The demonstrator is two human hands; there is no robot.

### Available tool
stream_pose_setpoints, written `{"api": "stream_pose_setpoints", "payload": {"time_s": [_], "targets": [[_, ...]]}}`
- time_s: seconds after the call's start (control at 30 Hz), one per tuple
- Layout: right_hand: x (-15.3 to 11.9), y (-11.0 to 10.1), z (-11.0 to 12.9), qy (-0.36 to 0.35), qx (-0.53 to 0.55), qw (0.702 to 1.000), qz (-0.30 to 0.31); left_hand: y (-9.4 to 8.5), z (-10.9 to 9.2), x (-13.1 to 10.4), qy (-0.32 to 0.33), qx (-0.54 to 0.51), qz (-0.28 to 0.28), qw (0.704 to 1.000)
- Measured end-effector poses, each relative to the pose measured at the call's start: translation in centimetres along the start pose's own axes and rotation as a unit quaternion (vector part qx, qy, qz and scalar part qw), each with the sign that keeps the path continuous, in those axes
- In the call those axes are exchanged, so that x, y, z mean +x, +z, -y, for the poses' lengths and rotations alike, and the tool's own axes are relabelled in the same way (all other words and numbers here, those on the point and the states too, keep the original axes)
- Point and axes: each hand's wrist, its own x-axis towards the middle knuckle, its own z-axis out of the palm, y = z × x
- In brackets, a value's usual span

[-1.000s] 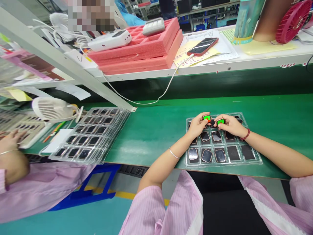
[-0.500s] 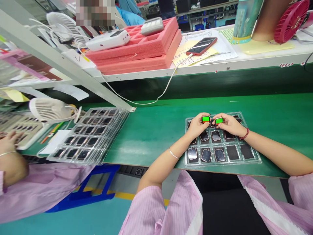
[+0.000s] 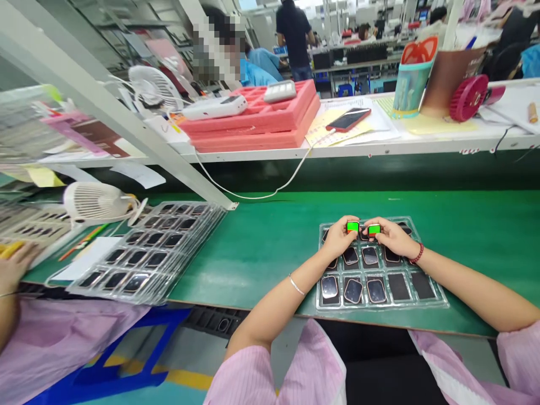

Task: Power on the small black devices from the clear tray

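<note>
A clear plastic tray (image 3: pixel 436 295) with several small dark-screened devices in its pockets lies on the green belt (image 3: pixel 270 242) in front of me. My left hand (image 3: pixel 337 237) holds one small device with a lit green screen (image 3: pixel 352 226) over the tray's far row. Right beside it, my right hand (image 3: pixel 390 236) holds a second device with a green screen (image 3: pixel 373 229). The two devices are side by side, almost touching. The tray's near right pockets look empty.
A stack of clear trays (image 3: pixel 147 250) with dark devices lies to the left, with a small white fan (image 3: pixel 95 202) behind it. A co-worker's hand (image 3: pixel 12 270) shows at far left. On the shelf behind are pink foam trays (image 3: pixel 261 118), a phone (image 3: pixel 348 119) on a cable, and a red fan (image 3: pixel 468 97).
The view has tilted up, so more of the room behind shows. My hands keep the two green-screened devices in the same place over the tray.
</note>
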Motion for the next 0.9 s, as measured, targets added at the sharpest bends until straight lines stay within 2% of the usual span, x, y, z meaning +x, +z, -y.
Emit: {"api": "stream_pose_setpoints", "payload": {"time_s": [0.3,0.57,0.73,0.9], "targets": [[-0.05,-0.07,-0.56,-0.001,-0.024,1.000,0.001,0.02,0.29,0.33,-0.008,-0.054,0.008,0.998],[-0.03,0.12,-0.44,-0.017,-0.033,0.999,-0.002,-0.23,-0.10,0.21,-0.016,-0.052,0.030,0.998],[-0.05,0.23,-0.23,-0.046,-0.062,0.997,-0.007,-0.37,-0.03,0.33,-0.021,-0.043,0.027,0.998],[-0.17,0.02,-0.02,-0.045,-0.061,0.997,-0.002,-0.16,-0.17,0.40,-0.022,-0.059,0.029,0.998]]}}
